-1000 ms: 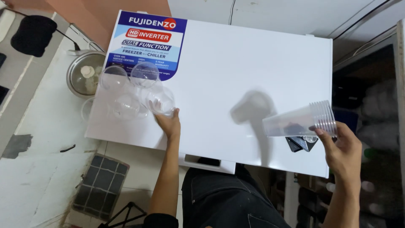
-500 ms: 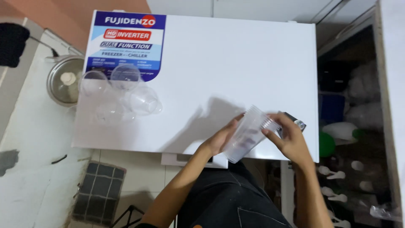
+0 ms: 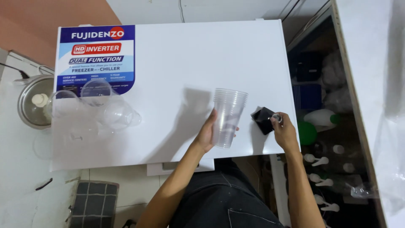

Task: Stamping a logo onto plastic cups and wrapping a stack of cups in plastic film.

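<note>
- Two hands at the near edge of the white surface (image 3: 177, 63), which looks like a chest freezer lid.
- Left hand (image 3: 207, 134): fingers curled around the lower part of a stack of clear plastic cups (image 3: 228, 116), thumb side toward the camera. The stack stands nearly upright, mouth up, long axis tilted slightly away from the viewer; its base is at or just above the surface.
- Right hand (image 3: 283, 131): fingertips pinched on a small clear round piece at the corner of a black object (image 3: 262, 119) lying on the surface just right of the stack. The piece is too small to identify.
- The stack lies between the two hands; the left is on it, the right close beside.
- Farther left: loose clear cups (image 3: 105, 112) lying on their sides below a blue label (image 3: 96, 57).
- Beyond the left edge: a pot with a glass lid (image 3: 36, 101).
</note>
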